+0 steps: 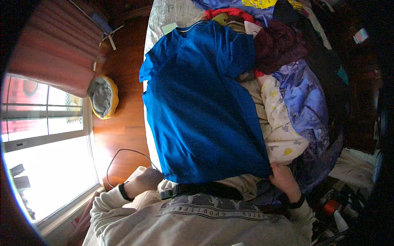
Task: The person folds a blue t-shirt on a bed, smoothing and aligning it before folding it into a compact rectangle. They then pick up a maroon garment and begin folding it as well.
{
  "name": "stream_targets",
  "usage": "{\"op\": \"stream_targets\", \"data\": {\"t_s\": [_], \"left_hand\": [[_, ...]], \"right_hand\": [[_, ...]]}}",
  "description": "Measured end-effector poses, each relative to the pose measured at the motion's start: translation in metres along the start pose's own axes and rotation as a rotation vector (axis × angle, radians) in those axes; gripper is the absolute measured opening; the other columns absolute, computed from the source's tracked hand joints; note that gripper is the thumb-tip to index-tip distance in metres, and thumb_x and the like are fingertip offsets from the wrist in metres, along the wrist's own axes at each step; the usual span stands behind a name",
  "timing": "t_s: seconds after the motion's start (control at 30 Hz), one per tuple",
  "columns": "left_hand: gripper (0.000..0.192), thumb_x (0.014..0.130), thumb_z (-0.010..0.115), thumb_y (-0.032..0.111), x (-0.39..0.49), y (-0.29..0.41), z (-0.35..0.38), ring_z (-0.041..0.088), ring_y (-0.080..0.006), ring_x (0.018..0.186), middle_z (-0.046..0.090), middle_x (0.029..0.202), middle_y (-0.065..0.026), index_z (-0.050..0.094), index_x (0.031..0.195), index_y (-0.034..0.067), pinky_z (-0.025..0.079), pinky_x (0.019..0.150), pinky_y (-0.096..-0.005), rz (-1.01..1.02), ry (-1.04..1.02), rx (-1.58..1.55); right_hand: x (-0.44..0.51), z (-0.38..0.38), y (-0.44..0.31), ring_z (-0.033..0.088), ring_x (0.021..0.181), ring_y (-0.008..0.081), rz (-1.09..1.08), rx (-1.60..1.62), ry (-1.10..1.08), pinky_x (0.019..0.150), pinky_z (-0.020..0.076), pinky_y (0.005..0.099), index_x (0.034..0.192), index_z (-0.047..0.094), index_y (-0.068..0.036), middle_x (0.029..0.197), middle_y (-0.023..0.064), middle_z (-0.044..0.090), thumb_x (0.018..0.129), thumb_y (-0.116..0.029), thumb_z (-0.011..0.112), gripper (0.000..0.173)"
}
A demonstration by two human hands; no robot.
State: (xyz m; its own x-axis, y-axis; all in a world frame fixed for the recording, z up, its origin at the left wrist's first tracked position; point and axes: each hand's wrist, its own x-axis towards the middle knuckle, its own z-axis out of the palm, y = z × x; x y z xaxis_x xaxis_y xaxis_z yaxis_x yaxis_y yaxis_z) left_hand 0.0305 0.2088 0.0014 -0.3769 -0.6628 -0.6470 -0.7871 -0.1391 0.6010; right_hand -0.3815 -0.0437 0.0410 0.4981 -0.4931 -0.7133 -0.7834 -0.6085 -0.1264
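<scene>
A blue short-sleeved T-shirt lies spread over the bed, its neckline at the far end and its hem toward me. My left hand grips the hem's left corner, with the fingertips partly hidden. At the opposite corner, my right hand pinches the hem between thumb and fingers. Between the two hands the hem runs nearly straight, just in front of my body. The shirt's right side overlaps a pile of other clothes and cloth.
Right of the shirt are a maroon garment, a cream patterned cloth and a purple-blue cloth. A yellow-and-grey pet bed sits on the wooden floor by the window. A thin dark cable loops near my left hand.
</scene>
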Motion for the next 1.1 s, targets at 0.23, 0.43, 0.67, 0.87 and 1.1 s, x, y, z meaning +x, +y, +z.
{"op": "stream_targets", "data": {"t_s": [0.23, 0.43, 0.67, 0.87, 1.1], "left_hand": [[0.028, 0.082, 0.057, 0.031, 0.021, -0.123, -0.177, 0.056, -0.0164, 0.07, 0.06, 0.078, -0.0054, 0.056, 0.098, 0.008, 0.047, 0.06, -0.0294, -0.176, 0.354, -0.087], [0.029, 0.085, 0.057, 0.035, 0.098, -0.21, -0.347, 0.051, -0.0107, 0.072, 0.058, 0.082, -0.0011, 0.057, 0.097, 0.009, 0.042, 0.059, -0.0248, -0.282, 0.712, -0.34], [0.062, 0.071, 0.063, 0.054, 0.21, -0.248, -0.385, 0.06, -0.0279, 0.091, 0.063, 0.097, -0.0186, 0.063, 0.098, -0.002, 0.046, 0.08, -0.035, -0.45, 0.911, -0.141], [0.057, 0.072, 0.063, 0.052, 0.222, -0.262, -0.369, 0.06, -0.024, 0.078, 0.064, 0.087, -0.0149, 0.063, 0.094, -0.001, 0.048, 0.07, -0.0351, -0.444, 0.742, -0.198], [0.038, 0.081, 0.062, 0.038, 0.207, -0.272, -0.357, 0.056, -0.0181, 0.073, 0.063, 0.081, -0.0093, 0.063, 0.088, 0.001, 0.045, 0.067, -0.0323, -0.294, 0.807, -0.331]], "right_hand": [[0.054, -0.134, 0.005, 0.058, 0.075, 0.0172, -0.149, 0.348, -0.417, 0.067, 0.0477, 0.0316, 0.102, 0.05, -0.004, 0.089, 0.0102, 0.06, 0.076, -0.031, 0.068, 0.042], [0.251, -0.259, -0.018, 0.055, 0.063, 0.0124, -0.365, 0.668, 0.176, 0.056, 0.0453, 0.0266, 0.09, 0.052, -0.003, 0.075, 0.0047, 0.058, 0.083, -0.029, 0.061, 0.028], [0.402, -0.302, -0.088, 0.056, 0.098, 0.0347, -0.355, 0.44, 0.757, 0.084, 0.0434, 0.0395, 0.109, 0.051, 0.002, 0.106, 0.0204, 0.058, 0.083, -0.03, 0.055, 0.042], [0.436, -0.31, -0.116, 0.044, 0.115, 0.0355, 0.054, 0.079, 0.555, 0.094, 0.0293, 0.0523, 0.121, 0.045, -0.003, 0.118, 0.0201, 0.052, 0.085, -0.04, 0.049, 0.052], [0.438, -0.297, -0.119, 0.043, 0.113, 0.0313, 0.03, -0.075, 0.564, 0.091, 0.0264, 0.0489, 0.111, 0.055, -0.003, 0.12, 0.0167, 0.05, 0.084, -0.031, 0.048, 0.039]]}}
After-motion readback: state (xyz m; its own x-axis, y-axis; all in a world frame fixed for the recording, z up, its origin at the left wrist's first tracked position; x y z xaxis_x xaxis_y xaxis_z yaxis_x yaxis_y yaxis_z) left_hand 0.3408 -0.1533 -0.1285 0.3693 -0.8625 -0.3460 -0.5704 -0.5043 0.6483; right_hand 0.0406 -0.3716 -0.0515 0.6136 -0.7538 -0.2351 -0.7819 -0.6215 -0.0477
